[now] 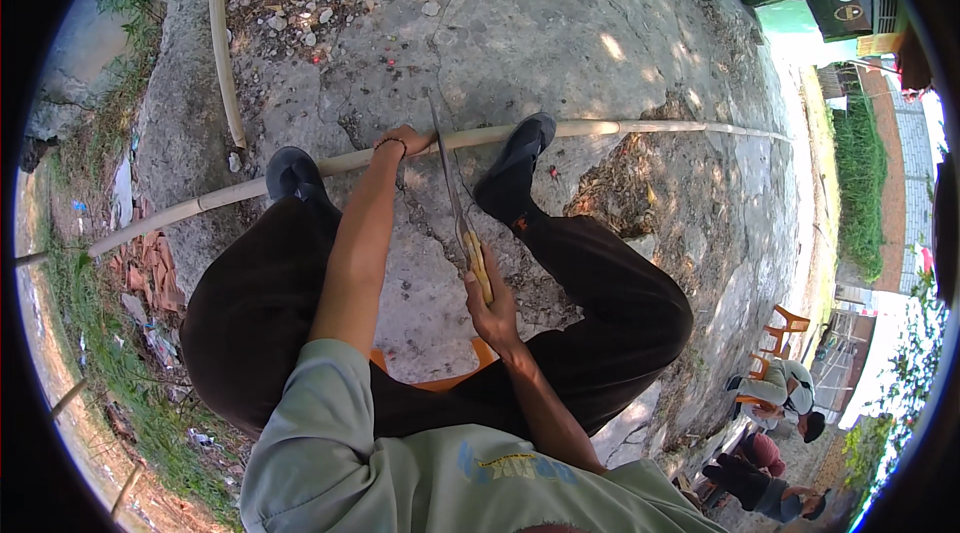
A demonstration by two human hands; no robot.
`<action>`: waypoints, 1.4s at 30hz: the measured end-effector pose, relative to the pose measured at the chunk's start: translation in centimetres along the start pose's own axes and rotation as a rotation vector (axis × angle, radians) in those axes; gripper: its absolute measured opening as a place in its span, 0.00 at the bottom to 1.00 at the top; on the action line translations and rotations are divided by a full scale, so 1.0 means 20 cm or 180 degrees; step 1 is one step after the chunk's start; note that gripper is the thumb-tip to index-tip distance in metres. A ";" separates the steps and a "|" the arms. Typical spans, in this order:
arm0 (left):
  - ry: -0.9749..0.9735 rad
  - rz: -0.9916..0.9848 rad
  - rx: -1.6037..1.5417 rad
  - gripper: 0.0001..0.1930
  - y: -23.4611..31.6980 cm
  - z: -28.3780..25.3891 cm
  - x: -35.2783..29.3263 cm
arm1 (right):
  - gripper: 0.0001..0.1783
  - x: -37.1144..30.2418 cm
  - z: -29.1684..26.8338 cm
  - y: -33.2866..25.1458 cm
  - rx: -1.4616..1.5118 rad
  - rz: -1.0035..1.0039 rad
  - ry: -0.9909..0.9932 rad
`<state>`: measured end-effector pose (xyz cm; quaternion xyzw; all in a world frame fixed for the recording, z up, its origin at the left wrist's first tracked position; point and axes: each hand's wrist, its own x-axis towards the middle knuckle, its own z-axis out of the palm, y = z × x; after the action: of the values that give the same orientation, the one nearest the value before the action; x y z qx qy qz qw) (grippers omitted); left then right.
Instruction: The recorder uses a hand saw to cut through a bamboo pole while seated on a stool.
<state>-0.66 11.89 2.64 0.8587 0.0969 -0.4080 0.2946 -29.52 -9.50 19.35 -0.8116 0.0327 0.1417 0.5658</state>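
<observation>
A long pale bamboo pole lies crosswise in front of me, curving across the view from left to right. My left hand, with a dark bracelet at the wrist, is closed round the pole between my two dark shoes. In my right hand is the yellow handle of a saw, its fingers wrapped round it. The saw's long, narrow blade points away from me and crosses the pole just right of my left hand. My right shoe rests against the pole; my left shoe is also at it.
Another bamboo piece lies at the far left, beside scattered stones. Cracked concrete spreads ahead, with a broken hollow of dry leaves on the right. Orange chairs and seated people are at the right.
</observation>
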 end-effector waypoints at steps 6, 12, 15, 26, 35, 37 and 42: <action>0.0126 -0.0058 -0.0262 0.40 -0.10 0.00 0.09 | 0.35 -0.01 0.00 -0.10 -0.0038 0.0211 -0.0152; 0.0124 -0.0154 -0.0383 0.39 -0.06 0.01 0.09 | 0.34 0.17 -0.06 -0.04 -0.0218 0.0272 -0.0114; 0.0091 -0.0114 -0.0545 0.40 -0.06 0.02 0.08 | 0.34 0.31 -0.06 -0.07 -0.0092 0.0466 -0.0151; 0.0107 -0.0269 -0.0553 0.38 -0.01 -0.03 -0.05 | 0.32 0.19 -0.07 -0.14 -0.0836 0.0060 -0.0239; 0.0255 -0.0147 -0.0514 0.39 0.03 -0.11 -0.25 | 0.23 0.29 -0.04 -0.17 -0.0319 0.0527 -0.0304; 0.0623 -0.0326 -0.0459 0.40 -0.08 0.01 -0.16 | 0.29 0.11 -0.03 -0.12 -0.0326 0.0324 -0.0377; 0.0301 -0.0184 -0.0437 0.40 0.01 -0.01 -0.21 | 0.33 0.03 -0.02 -0.18 -0.0406 0.0838 -0.0516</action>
<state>-3.16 12.05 6.00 0.8516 0.1631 -0.3677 0.3360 -28.13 -8.57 22.59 -0.8205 0.0839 0.2814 0.4905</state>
